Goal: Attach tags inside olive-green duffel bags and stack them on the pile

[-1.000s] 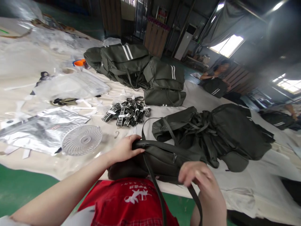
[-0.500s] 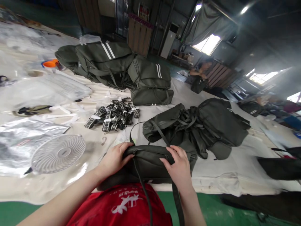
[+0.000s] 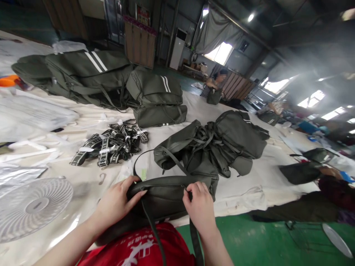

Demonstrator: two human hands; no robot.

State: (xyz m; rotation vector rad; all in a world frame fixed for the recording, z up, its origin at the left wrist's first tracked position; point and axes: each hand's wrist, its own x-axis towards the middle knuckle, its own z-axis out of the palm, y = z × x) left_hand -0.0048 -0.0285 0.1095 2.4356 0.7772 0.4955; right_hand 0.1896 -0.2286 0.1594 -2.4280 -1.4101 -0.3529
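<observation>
A dark green bag point(image 3: 163, 201) lies at the table's front edge against my red top, its zipped edge facing up and its straps hanging down. My left hand point(image 3: 119, 199) is closed on the left end of that edge, thumb on the near side and fingers over the top. At the right end of the zip, my right hand point(image 3: 201, 208) pinches a small zipper pull point(image 3: 184, 187) between thumb and forefinger. Just beyond, more dark green bags point(image 3: 241, 135) lie in a heap with tangled straps.
Bundled black-and-white lettered straps point(image 3: 111, 144) lie left of centre. A white fan point(image 3: 37, 205) stands at the left front. Behind are stacked bags with white stripes point(image 3: 97, 74) and clear plastic sheets point(image 3: 36, 112). A co-worker point(image 3: 215, 87) handles a bag across the table; others are at the right.
My right hand has gone from spread fingers above the zip to a pinch at the zipper pull. The left hand keeps its hold. The view has turned to the right.
</observation>
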